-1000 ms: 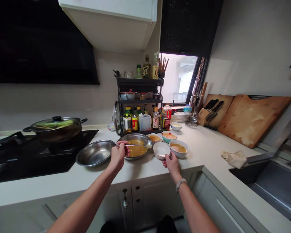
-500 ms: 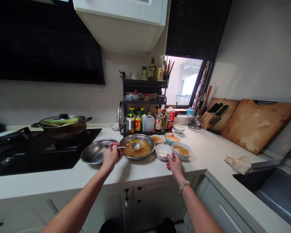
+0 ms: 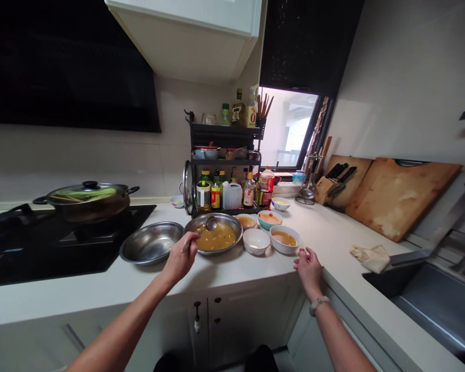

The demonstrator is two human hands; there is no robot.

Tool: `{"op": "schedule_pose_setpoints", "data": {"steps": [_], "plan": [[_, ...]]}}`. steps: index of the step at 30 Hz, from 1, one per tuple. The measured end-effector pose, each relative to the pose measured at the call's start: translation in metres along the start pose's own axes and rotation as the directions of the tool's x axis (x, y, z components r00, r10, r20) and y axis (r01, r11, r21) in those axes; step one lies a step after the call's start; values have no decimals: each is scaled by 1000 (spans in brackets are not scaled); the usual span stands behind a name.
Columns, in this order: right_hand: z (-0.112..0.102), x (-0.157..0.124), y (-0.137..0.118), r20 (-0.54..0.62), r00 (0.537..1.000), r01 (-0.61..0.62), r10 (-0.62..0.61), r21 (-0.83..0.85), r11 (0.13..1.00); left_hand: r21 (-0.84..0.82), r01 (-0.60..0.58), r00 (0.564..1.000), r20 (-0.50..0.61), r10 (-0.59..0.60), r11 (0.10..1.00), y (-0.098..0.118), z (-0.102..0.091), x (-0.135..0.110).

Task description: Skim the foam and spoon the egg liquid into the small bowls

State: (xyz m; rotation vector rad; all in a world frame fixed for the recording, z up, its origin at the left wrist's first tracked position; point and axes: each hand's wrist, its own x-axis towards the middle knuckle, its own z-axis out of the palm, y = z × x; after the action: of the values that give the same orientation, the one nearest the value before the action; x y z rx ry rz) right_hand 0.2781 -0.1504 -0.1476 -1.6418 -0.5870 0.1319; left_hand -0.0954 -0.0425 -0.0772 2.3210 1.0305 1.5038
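My left hand (image 3: 181,258) is closed around the handle of a metal ladle (image 3: 211,223). The ladle's bowl is over the far side of a wide steel basin (image 3: 239,238) of yellowish-brown soup with pale bits. To the right, a white bowl (image 3: 256,242) stands with no soup visible in it. Beside that is another white bowl (image 3: 274,243) holding some soup. My right hand (image 3: 309,266) is at this bowl's near right side, fingers loosely bent and holding nothing; I cannot tell whether a fingertip touches the rim. On its wrist sits a pale bracelet.
Left of the soup stands a bare steel basin (image 3: 153,243). A lidded pot (image 3: 89,201) is on the black stove. Behind are a turquoise bowl (image 3: 270,220), a small soup bowl (image 3: 246,221) and a bottle rack (image 3: 225,163). A cloth (image 3: 371,258) lies by the sink (image 3: 437,305).
My right hand has left the rim of the soupless white bowl and moved right, beside the soup-filled one. The ladle has swung toward the basin's far side. The view has shifted slightly.
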Motion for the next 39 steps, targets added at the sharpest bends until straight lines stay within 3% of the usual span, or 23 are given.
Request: {"op": "schedule_pose_setpoints", "data": {"steps": [4, 7, 10, 13, 17, 22, 26, 30, 35, 39], "plan": [[2, 16, 1, 87, 995, -50, 53, -43, 998, -292, 263, 959, -23, -282, 919, 20, 17, 8], [11, 24, 0, 147, 986, -73, 75, -22, 997, -549, 324, 924, 7, -384, 770, 41, 34, 16], [18, 29, 0, 184, 976, -110, 114, -33, 993, -679, 356, 899, 63, -432, 642, 62, 53, 24], [20, 31, 0, 193, 972, -126, 131, -39, 991, -704, 376, 900, 123, -418, 602, 78, 73, 31], [17, 31, 0, 214, 970, -108, 117, -55, 993, -696, 362, 925, 184, -334, 620, 90, 101, 38], [18, 28, -3, 223, 969, -92, 106, -74, 993, -593, 326, 945, 227, -236, 736, 106, 128, 47], [19, 25, -6, 216, 972, -74, 93, -95, 993, -398, 191, 968, 231, -103, 897, 117, 145, 52], [19, 23, -7, 213, 973, -69, 89, -102, 992, -313, 139, 949, 313, -36, 939, 120, 159, 52], [19, 22, -8, 202, 975, -68, 91, -117, 991, -399, 323, 923, 335, -192, 858, 114, 167, 54], [19, 22, -7, 208, 975, -60, 84, -119, 991, -566, 500, 865, 309, -394, 655, 107, 170, 61]]}}
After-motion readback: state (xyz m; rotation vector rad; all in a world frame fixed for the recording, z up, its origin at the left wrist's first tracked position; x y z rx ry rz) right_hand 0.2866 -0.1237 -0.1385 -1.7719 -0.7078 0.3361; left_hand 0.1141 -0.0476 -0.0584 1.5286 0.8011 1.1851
